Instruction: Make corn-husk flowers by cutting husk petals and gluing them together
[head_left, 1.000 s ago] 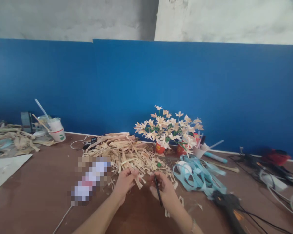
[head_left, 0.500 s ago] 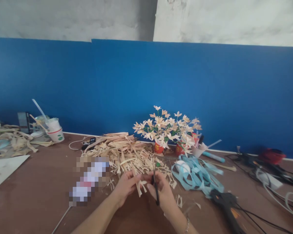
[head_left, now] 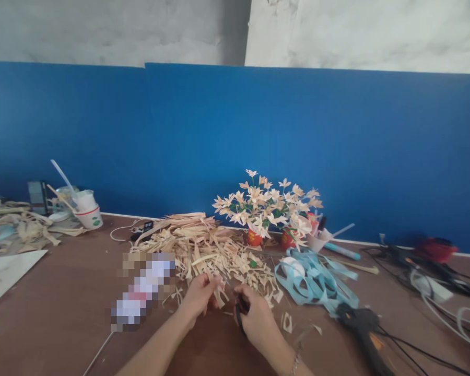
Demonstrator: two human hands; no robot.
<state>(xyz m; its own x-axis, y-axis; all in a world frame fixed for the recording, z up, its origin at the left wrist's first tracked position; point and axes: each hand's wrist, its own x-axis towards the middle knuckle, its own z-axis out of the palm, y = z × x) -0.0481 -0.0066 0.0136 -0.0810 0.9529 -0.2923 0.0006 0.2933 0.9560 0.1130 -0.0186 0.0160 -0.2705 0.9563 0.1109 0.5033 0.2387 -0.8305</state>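
Observation:
My left hand (head_left: 198, 298) pinches a pale strip of dried husk (head_left: 220, 297) whose end pokes out below the fingertips. My right hand (head_left: 256, 316) is wrapped round a pair of black-handled scissors (head_left: 239, 318). Their thin blades reach up and left toward the strip; whether they touch it is too blurred to tell. Just beyond both hands lies a loose heap of dried husk pieces (head_left: 203, 245), with small cut scraps (head_left: 287, 322) to the right of my right hand.
Husk flowers (head_left: 258, 201) in red pots stand behind the heap. Light blue ribbon (head_left: 317, 284) and a black glue gun (head_left: 362, 329) with cable lie on the right. A pixelated device (head_left: 143, 292) sits left of my hands; a white cup (head_left: 90, 215) is further left.
The scissors have swung from upright to pointing up and left, toward the strip. My right hand has turned with them. My left hand still pinches the strip, slightly further left.

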